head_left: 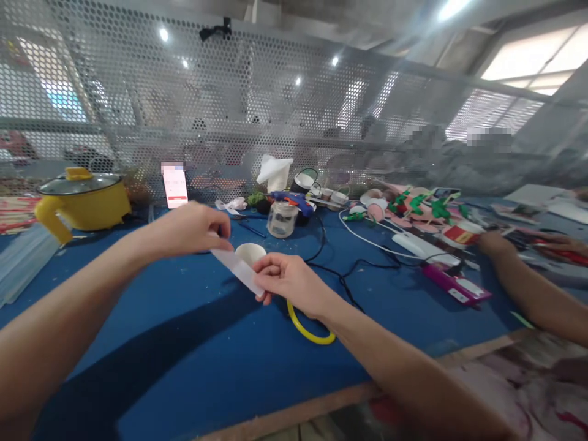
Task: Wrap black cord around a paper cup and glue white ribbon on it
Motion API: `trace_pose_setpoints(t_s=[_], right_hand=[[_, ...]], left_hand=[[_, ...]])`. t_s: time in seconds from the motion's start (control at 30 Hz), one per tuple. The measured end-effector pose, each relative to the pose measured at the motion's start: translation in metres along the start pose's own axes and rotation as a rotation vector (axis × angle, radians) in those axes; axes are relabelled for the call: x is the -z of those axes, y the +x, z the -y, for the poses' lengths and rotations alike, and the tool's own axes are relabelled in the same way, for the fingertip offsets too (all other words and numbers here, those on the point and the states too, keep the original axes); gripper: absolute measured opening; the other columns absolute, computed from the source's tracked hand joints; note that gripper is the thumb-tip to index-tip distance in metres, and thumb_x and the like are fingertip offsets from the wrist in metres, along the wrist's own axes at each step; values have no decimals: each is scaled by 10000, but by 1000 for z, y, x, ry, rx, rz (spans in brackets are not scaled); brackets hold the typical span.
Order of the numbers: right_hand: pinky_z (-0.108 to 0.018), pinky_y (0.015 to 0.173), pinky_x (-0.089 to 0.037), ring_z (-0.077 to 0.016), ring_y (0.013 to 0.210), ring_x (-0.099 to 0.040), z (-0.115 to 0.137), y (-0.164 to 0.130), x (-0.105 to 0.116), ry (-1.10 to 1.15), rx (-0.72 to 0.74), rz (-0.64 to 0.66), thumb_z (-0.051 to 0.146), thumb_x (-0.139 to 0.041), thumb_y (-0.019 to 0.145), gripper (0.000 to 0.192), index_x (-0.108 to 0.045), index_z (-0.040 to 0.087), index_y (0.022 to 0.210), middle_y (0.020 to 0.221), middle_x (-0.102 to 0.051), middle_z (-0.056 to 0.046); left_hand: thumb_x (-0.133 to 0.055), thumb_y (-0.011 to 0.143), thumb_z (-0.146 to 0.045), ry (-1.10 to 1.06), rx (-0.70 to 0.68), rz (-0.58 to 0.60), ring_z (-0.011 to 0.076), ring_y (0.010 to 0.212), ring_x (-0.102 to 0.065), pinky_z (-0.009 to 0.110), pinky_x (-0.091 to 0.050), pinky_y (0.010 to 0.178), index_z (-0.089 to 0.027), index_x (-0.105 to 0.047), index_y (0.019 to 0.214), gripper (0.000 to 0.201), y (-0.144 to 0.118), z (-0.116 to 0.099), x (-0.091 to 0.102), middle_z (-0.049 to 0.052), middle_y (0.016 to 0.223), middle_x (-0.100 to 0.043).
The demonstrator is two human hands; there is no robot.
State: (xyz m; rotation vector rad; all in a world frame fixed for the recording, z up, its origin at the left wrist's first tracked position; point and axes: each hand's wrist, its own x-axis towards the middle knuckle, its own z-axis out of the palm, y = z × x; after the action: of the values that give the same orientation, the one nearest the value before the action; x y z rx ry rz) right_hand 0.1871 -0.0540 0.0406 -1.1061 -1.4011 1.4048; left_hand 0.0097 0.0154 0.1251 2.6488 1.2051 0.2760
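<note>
Between my two hands a short white strip [236,271], perhaps paper or tape, is stretched at a slant. My left hand [197,229] pinches its upper left end. The lower right end is gripped between the thumb and fingers of my right hand [287,278]. Just behind the strip stands a small white cup [250,252], partly covered by it and by my right fingers. A yellow ring [312,335] lies on the blue table below my right wrist, which hides part of it.
A yellow pot [92,202] and a lit phone [175,187] stand at the left. Behind the cup are a clear jar [282,220] and a blue glue gun [294,199]. Cables and a purple power strip [454,286] lie right, near another person's arm [537,288].
</note>
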Motion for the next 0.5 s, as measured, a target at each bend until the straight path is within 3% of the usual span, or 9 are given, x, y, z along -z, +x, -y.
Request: trace_pose_setpoints(t_s=[0.07, 0.13, 0.3, 0.4, 0.43, 0.5], right_hand=[[-196, 454, -469, -87, 453, -578, -3, 2, -4, 60, -15, -51, 111, -566, 708, 60, -529, 134, 749, 506, -581, 40], [-193, 447, -468, -88, 446, -583, -5, -1, -6, 127, -47, -96, 111, -557, 719, 54, -512, 137, 730, 520, -599, 29], [-192, 451, -472, -93, 464, -605, -12, -14, -9, 274, -170, -97, 139, -547, 752, 79, -479, 140, 712, 602, -648, -16], [-199, 470, -482, -99, 481, -616, -19, -18, -10, 310, -223, -110, 133, -534, 765, 77, -471, 138, 720, 632, -659, -32], [-204, 475, -486, -101, 487, -619, -21, -19, -10, 320, -232, -113, 134, -528, 769, 73, -470, 137, 724, 644, -661, -37], [-209, 482, -490, -104, 498, -624, -24, -19, -9, 336, -239, -110, 145, -518, 777, 66, -472, 134, 731, 663, -664, -45]], left_hand=[[-636, 604, -399, 144, -12, -156, 128, 528, -451, 225, -267, 513, -196, -660, 715, 233, 17, 8, 5, -22, 556, -532], [-599, 632, -459, 197, -37, -194, 138, 546, -470, 229, -275, 534, -192, -663, 733, 293, 33, 17, 0, -9, 577, -553], [-533, 729, -443, 217, -123, -252, 185, 681, -538, 269, -328, 651, -164, -654, 774, 307, 65, 29, -39, 44, 698, -621], [-582, 715, -411, 183, -120, -321, 252, 981, -483, 334, -300, 830, -168, -634, 849, 282, 70, 23, -54, 93, 943, -614], [-603, 707, -380, 104, -58, -387, 254, 1048, -445, 337, -283, 868, -175, -624, 876, 266, 66, 20, -55, 98, 1043, -586], [-498, 787, -365, 48, 37, -430, 255, 1013, -465, 348, -318, 832, -139, -606, 882, 267, 52, 13, -55, 135, 1028, -577]])
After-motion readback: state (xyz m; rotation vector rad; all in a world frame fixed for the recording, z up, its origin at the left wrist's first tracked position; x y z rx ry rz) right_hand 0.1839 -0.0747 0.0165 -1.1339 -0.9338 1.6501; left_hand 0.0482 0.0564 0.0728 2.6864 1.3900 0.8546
